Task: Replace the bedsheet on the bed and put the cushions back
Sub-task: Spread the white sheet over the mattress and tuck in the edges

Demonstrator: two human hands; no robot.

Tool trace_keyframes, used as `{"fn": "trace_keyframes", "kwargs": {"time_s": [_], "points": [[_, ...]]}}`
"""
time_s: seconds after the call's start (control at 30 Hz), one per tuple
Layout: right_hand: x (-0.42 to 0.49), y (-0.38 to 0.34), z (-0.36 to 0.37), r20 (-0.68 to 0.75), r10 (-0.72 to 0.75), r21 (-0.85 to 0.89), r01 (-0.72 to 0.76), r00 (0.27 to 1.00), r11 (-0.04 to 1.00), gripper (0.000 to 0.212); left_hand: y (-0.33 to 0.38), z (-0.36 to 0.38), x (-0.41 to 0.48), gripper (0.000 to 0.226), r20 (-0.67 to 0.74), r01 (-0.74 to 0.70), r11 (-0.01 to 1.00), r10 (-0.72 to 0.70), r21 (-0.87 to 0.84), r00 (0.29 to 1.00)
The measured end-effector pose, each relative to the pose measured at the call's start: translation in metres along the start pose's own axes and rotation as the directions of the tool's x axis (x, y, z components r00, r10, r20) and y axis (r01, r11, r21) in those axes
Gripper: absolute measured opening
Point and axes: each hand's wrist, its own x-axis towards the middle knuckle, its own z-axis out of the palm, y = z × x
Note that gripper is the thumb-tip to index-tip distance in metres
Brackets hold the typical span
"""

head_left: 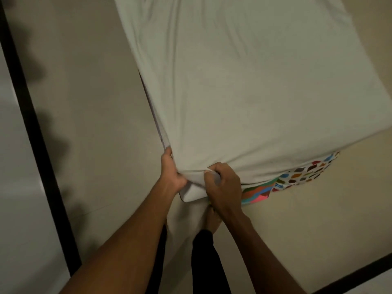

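Note:
A pale grey-white bedsheet (244,88) covers a low mattress lying on the floor, filling the upper middle and right of the head view. At the mattress's near corner my left hand (172,172) grips the sheet's edge along the left side. My right hand (222,183) is closed on a bunched fold of the same sheet just right of the corner. A white corner of the mattress (192,193) shows bare under the lifted edge. Along the near side a colourful patterned fabric (297,177) shows below the sheet. No cushions are in view.
Beige floor (89,124) runs along the bed's left side and in front of it. A dark strip (31,124) crosses the floor diagonally at the left, and another shows at the bottom right. My bare foot (211,219) and dark trouser legs stand right by the corner.

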Motion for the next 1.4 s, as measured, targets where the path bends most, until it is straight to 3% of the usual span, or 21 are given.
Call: {"fn": "trace_keyframes", "kwargs": {"time_s": [0.13, 0.23, 0.33, 0.43, 0.57, 0.63, 0.73, 0.8, 0.9, 0.97, 1.03, 1.07, 1.13, 1.23, 1.4], "points": [[-0.014, 0.000, 0.025, 0.047, -0.034, -0.063, 0.037, 0.998, 0.997, 0.017, -0.007, -0.054, -0.022, 0.053, -0.016, 0.133, 0.944, -0.135, 0.301, 0.991], [-0.031, 0.003, 0.041, 0.082, -0.040, -0.054, 0.044, 0.996, 0.998, 0.019, -0.010, -0.083, -0.034, 0.049, -0.065, 0.179, 0.934, -0.167, 0.310, 0.984], [-0.041, 0.012, 0.051, 0.059, 0.069, -0.123, -0.062, 0.996, 0.991, 0.020, -0.015, -0.115, -0.038, 0.046, -0.116, 0.097, 0.994, -0.091, 0.049, 0.989], [-0.044, 0.028, 0.054, -0.047, 0.282, -0.170, -0.286, 0.958, 0.943, 0.018, -0.027, -0.138, -0.044, 0.048, -0.220, -0.046, 0.988, 0.013, -0.146, 0.975], [-0.040, 0.049, 0.043, -0.181, 0.550, 0.161, -0.527, 0.815, 0.834, 0.011, -0.040, -0.167, -0.059, 0.044, -0.290, -0.062, 0.988, 0.019, -0.140, 0.957], [-0.036, 0.061, 0.037, -0.222, 0.674, 0.319, -0.600, 0.705, 0.733, 0.026, -0.041, -0.183, -0.066, 0.037, -0.358, -0.064, 0.993, 0.026, -0.095, 0.933], [-0.033, 0.070, 0.035, -0.111, 0.873, 0.584, -0.680, 0.474, 0.443, 0.052, -0.036, -0.212, -0.068, 0.032, -0.579, -0.046, 0.992, 0.104, 0.114, 0.809], [-0.030, 0.071, 0.034, 0.045, 0.920, 0.737, -0.635, 0.390, 0.234, 0.051, -0.031, -0.224, -0.060, 0.033, -0.667, 0.052, 0.962, 0.146, 0.268, 0.731], [-0.026, 0.077, 0.032, 0.324, 0.843, 0.885, -0.452, 0.429, -0.111, 0.047, -0.024, -0.217, -0.049, 0.042, -0.677, 0.169, 0.933, 0.099, 0.318, 0.729], [-0.024, 0.091, 0.035, 0.411, 0.793, 0.893, -0.373, 0.450, -0.252, 0.058, -0.020, -0.209, -0.045, 0.050, -0.620, 0.278, 0.866, 0.046, 0.415, 0.783], [-0.025, 0.102, 0.038, 0.439, 0.784, 0.882, -0.376, 0.438, -0.284, 0.055, -0.020, -0.201, -0.044, 0.041, -0.485, 0.309, 0.821, -0.045, 0.480, 0.873], [-0.026, 0.103, 0.039, 0.436, 0.793, 0.876, -0.402, 0.425, -0.266, 0.043, -0.020, -0.200, -0.042, 0.034, -0.414, 0.266, 0.847, -0.060, 0.461, 0.908], [-0.031, 0.104, 0.039, 0.451, 0.784, 0.846, -0.485, 0.427, -0.222, 0.021, -0.014, -0.199, -0.042, 0.029, -0.303, 0.096, 0.963, -0.015, 0.253, 0.953], [-0.043, 0.113, 0.041, 0.497, 0.727, 0.830, -0.504, 0.474, -0.238, 0.024, -0.004, -0.209, -0.047, 0.029, -0.261, -0.034, 0.999, 0.033, 0.000, 0.965], [-0.057, 0.119, 0.046, 0.497, 0.701, 0.865, -0.358, 0.512, -0.352, 0.019, -0.010, -0.228, -0.059, 0.031, -0.304, 0.052, 0.998, -0.040, 0.029, 0.952]]}}
